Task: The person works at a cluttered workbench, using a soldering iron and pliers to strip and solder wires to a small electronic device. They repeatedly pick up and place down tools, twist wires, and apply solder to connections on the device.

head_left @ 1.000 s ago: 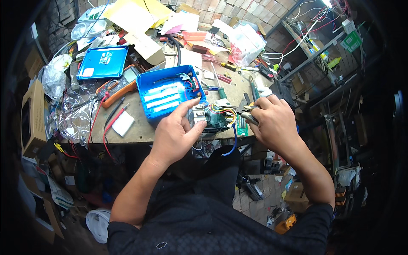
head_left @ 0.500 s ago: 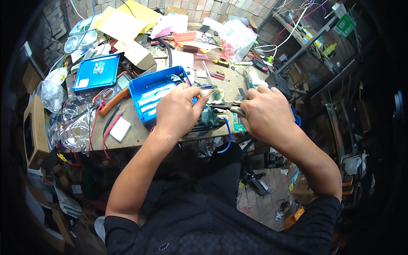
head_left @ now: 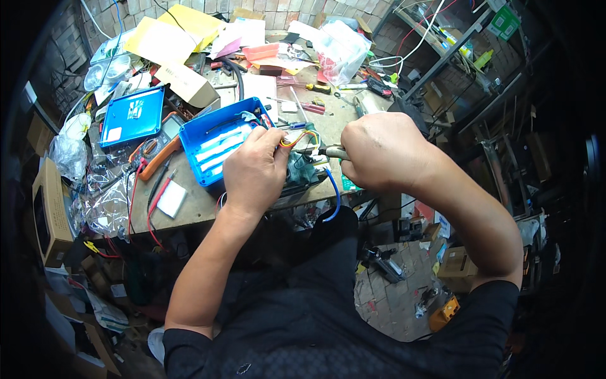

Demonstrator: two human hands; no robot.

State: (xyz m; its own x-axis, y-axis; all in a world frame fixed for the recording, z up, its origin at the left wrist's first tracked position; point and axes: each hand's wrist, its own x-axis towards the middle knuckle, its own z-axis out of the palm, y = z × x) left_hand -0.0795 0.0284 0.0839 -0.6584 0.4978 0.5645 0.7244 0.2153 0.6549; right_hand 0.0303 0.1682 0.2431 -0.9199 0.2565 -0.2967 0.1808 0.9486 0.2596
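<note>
Coloured wires [head_left: 291,140] are pinched in the left hand [head_left: 255,169], just right of the open blue case [head_left: 218,146]. The right hand [head_left: 379,151] is clenched on pliers [head_left: 332,151]. The wires are judged thin, limp and easily nicked; best gripped on the insulation.

L hand [head_left: 255,169] pinches wires [head_left: 291,140]; R hand [head_left: 379,151] grips pliers [head_left: 333,151].

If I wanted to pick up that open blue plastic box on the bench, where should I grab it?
Probably by the far left rim of the blue box, coming from above and from the left. It lies open side up, so the raised wall gives fingers an edge to pinch. The left hand covers its near right corner, and wires crowd that side.
</note>
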